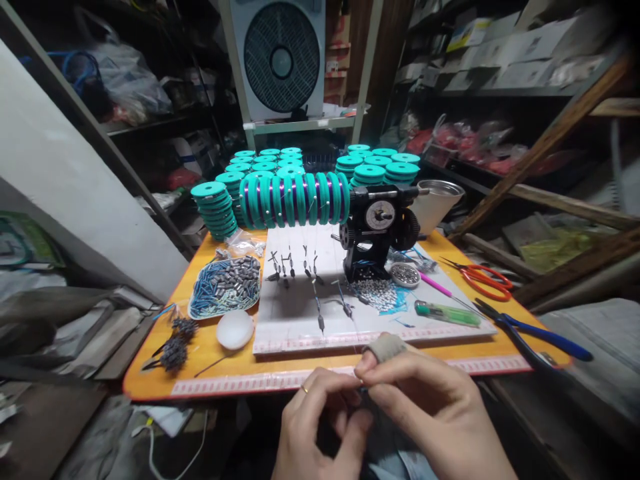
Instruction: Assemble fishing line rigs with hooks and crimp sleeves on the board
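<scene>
My left hand (320, 423) and my right hand (430, 393) meet at the fingertips just past the table's front edge. Both have curled, pinching fingers. A thin fishing line (355, 333) runs down from the board to where the fingers meet; what else lies between them is hidden. A grey wrap covers one right fingertip. On the white board (295, 320), two dark sinkers, a nearer sinker (321, 323) and another sinker (347, 309), hang on lines. Above stands a row of teal foam spools (295, 200) on a black geared winder (370, 227).
Left are a tray of sinkers and blue tubes (225, 287) and a white round lid (235, 329). Right are a green cutter (447, 313), orange scissors (485, 280) and blue-handled pliers (540, 333). Stacked teal spools (385, 167) and a fan (283, 60) stand behind.
</scene>
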Demonstrator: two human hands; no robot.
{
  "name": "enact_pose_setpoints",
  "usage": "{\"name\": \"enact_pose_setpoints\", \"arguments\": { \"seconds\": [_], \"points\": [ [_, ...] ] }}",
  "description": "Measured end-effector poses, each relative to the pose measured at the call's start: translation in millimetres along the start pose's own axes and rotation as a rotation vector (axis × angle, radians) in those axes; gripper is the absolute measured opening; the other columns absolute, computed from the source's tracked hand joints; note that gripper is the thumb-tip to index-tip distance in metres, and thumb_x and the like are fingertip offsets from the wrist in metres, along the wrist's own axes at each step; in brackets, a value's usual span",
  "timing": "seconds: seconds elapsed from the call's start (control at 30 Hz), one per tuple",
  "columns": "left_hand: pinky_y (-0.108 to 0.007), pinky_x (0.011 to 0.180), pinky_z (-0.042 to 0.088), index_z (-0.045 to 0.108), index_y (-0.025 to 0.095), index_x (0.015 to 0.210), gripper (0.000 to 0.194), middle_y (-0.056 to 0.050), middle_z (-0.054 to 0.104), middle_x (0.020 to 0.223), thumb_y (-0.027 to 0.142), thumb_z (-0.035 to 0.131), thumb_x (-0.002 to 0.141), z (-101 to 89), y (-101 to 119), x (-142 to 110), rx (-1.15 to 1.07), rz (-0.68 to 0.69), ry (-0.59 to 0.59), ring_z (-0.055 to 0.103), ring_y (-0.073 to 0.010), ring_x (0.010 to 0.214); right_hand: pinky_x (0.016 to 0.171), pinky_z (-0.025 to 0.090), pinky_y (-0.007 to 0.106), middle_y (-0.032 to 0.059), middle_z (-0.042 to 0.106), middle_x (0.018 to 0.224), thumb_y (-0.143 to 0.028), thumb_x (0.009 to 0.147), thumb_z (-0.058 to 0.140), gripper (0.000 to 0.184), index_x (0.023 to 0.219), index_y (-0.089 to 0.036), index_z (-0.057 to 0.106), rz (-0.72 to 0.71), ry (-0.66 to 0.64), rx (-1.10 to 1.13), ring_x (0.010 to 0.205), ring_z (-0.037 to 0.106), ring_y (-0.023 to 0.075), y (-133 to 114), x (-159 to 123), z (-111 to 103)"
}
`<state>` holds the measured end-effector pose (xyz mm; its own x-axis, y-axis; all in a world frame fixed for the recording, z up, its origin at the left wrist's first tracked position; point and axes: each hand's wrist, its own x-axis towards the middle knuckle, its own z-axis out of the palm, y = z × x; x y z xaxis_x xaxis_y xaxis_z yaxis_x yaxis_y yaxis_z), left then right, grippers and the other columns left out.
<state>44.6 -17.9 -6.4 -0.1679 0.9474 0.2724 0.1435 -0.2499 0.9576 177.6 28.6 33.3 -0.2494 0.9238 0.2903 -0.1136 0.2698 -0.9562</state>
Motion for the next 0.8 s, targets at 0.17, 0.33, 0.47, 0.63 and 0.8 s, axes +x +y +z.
{"name": "enact_pose_setpoints", "arguments": {
  "seconds": [0.17,0.33,0.47,0.63,0.8],
  "points": [
    [-0.018,0.062,0.048,0.067,0.024,0.095,0.022,-0.002,0.067,0.080,0.044,0.066,0.089,3.7,15,-4,-0.259,-0.148,0.065,0.060,-0.0112,0.067,0.076,0.055,0.018,0.0014,0.073,0.090,-0.030,0.084,0.076,0.002,0.085,-0.029,0.078,0.254,-0.022,0.318,0.083,0.069,0.0118,11,-9,0],
    [-0.014,0.046,0.035,0.067,0.018,0.071,0.020,0.001,0.055,0.069,0.035,0.074,0.081,0.7,21,4,-0.254,-0.239,0.109,0.047,-0.0070,0.056,0.077,0.051,0.017,0.0013,0.069,0.089,-0.034,0.077,0.082,0.009,0.078,-0.027,0.077,0.431,0.063,0.553,0.084,0.063,0.0109,15,-19,7],
    [-0.014,0.042,0.027,0.067,0.018,0.067,0.013,0.003,0.052,0.065,0.024,0.076,0.075,2.4,24,5,-0.205,-0.255,0.158,0.036,-0.0048,0.050,0.076,0.051,0.018,-0.0018,0.063,0.093,-0.032,0.072,0.086,0.016,0.078,-0.027,0.073,0.528,0.129,0.788,0.079,0.058,0.0085,21,-25,11],
    [-0.017,0.043,0.028,0.074,0.022,0.071,0.008,0.003,0.053,0.061,0.017,0.071,0.076,7.3,20,3,-0.087,-0.078,0.185,0.041,-0.0069,0.050,0.080,0.056,0.029,0.0009,0.062,0.095,-0.042,0.074,0.083,0.022,0.079,-0.025,0.070,0.534,0.125,0.768,0.083,0.062,0.0148,30,-32,14],
    [-0.017,0.044,0.031,0.075,0.028,0.077,0.019,0.006,0.052,0.059,0.010,0.070,0.075,9.1,16,3,0.024,0.091,0.243,0.042,-0.0067,0.049,0.078,0.057,0.029,0.0054,0.065,0.094,-0.046,0.073,0.083,0.028,0.077,-0.021,0.071,0.531,0.184,0.672,0.085,0.064,0.0176,32,-35,16]
  ]
}}
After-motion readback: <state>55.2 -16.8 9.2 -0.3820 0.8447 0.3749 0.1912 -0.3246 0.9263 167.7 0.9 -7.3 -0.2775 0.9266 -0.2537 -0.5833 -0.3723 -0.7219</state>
